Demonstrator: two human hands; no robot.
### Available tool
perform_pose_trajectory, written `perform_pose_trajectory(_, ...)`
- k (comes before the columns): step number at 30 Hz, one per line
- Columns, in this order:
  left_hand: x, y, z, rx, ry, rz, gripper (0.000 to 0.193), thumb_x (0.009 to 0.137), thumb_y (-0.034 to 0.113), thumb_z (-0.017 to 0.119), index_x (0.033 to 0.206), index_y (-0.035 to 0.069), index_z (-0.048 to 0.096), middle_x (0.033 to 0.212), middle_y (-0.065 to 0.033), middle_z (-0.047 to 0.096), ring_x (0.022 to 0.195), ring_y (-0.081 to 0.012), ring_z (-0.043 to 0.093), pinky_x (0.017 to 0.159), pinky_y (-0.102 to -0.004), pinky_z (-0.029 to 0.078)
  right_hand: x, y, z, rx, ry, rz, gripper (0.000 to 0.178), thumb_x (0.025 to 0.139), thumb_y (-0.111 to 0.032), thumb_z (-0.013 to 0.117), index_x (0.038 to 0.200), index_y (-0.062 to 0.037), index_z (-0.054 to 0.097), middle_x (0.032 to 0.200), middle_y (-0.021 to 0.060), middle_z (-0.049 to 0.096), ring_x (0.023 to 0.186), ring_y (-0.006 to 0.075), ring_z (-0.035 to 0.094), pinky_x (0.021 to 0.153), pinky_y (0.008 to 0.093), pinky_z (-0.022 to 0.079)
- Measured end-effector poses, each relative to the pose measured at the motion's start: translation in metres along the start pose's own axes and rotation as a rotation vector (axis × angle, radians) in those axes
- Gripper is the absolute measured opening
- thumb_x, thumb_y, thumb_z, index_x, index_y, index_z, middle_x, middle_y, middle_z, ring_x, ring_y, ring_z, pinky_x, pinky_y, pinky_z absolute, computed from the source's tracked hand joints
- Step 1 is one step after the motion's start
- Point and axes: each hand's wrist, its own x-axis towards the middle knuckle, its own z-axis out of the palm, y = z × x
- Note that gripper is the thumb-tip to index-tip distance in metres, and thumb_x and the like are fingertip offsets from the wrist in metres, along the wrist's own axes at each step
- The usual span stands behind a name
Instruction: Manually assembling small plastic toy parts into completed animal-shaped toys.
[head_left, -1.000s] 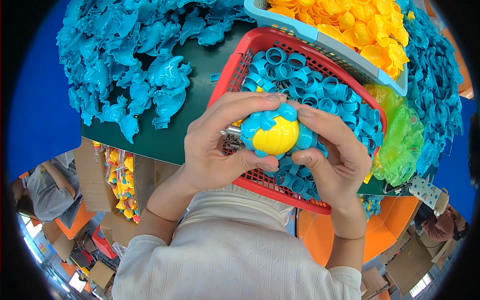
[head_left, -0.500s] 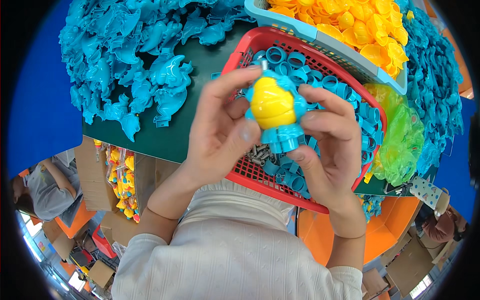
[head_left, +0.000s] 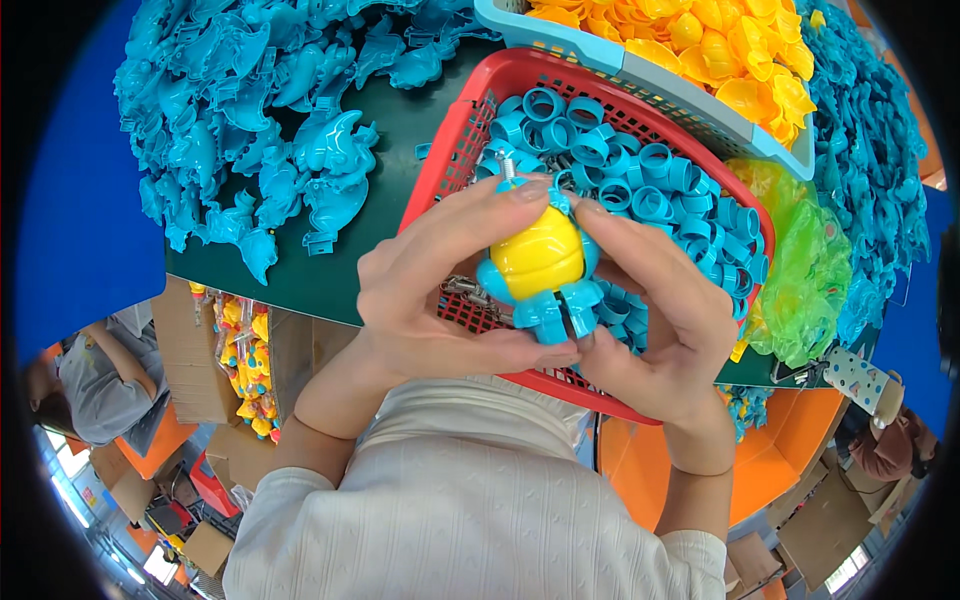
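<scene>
Between my two hands is a toy figure (head_left: 540, 258) of glossy blue plastic with a rounded yellow shell. A small metal spring or screw (head_left: 508, 168) sticks up from its top end. My left hand (head_left: 415, 275) grips its left side, fingers over the top and thumb at the lower end. My right hand (head_left: 665, 305) closes on the other side, fingertips at the top and thumb below. A dark gap shows between the blue pieces at the lower end. Behind and below the toy stands a red basket (head_left: 432, 180) holding blue plastic rings (head_left: 652, 205) and small metal parts.
Blue shell pieces (head_left: 230, 120) lie heaped on the dark green table (head_left: 400, 180) at left. A grey-blue basket (head_left: 640, 75) of yellow shells (head_left: 760, 50) stands behind the red one. At right are a green plastic bag (head_left: 800, 270) and another blue heap (head_left: 865, 150).
My hands have brought the toy slightly lower and turned it. Both thumbs now press at its lower end, where a gap between the blue pieces has come into view.
</scene>
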Motion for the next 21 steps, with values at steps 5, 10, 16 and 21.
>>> perform_pose_trajectory(5, 0.001, 0.001, -0.006, -0.032, -0.079, -0.026, 0.077, 0.053, 0.015, 0.086, 0.117, -0.007, 0.048, 0.116, -0.0228, 0.053, 0.108, -0.0291, 0.054, 0.092, -0.0384, 0.043, -0.002, 0.007, 0.000, 0.110, 0.046, 0.018, 0.051, 0.069, -0.005, 0.059, 0.117, 0.0089, 0.050, 0.116, 0.0203, 0.054, 0.106, 0.0257, 0.054, 0.085, 0.0335, 0.048)
perform_pose_trajectory(10, -0.002, 0.001, -0.003, -0.008, -0.106, 0.017, 0.086, 0.053, 0.018, 0.087, 0.121, -0.007, 0.041, 0.121, -0.0236, 0.048, 0.113, -0.0288, 0.050, 0.094, -0.0391, 0.042, 0.001, 0.006, -0.002, 0.071, 0.014, -0.035, 0.050, 0.069, -0.006, 0.062, 0.115, 0.0108, 0.051, 0.115, 0.0219, 0.054, 0.106, 0.0265, 0.054, 0.083, 0.0340, 0.049)
perform_pose_trajectory(16, -0.003, -0.002, -0.001, -0.220, -0.078, -0.010, 0.083, 0.056, 0.007, 0.084, 0.125, -0.005, 0.040, 0.126, -0.0220, 0.043, 0.116, -0.0293, 0.047, 0.095, -0.0372, 0.042, 0.000, 0.004, 0.000, 0.066, 0.024, -0.005, 0.050, 0.068, -0.006, 0.062, 0.115, 0.0100, 0.051, 0.113, 0.0219, 0.056, 0.105, 0.0261, 0.055, 0.082, 0.0342, 0.050)
perform_pose_trajectory(21, -0.002, -0.002, -0.001, -0.234, -0.059, -0.059, 0.081, 0.054, 0.007, 0.084, 0.123, -0.003, 0.043, 0.126, -0.0198, 0.045, 0.115, -0.0259, 0.048, 0.096, -0.0356, 0.040, 0.001, -0.001, 0.003, 0.136, 0.103, 0.049, 0.051, 0.063, 0.004, 0.064, 0.113, 0.0040, 0.055, 0.110, 0.0172, 0.059, 0.099, 0.0243, 0.060, 0.082, 0.0318, 0.050)
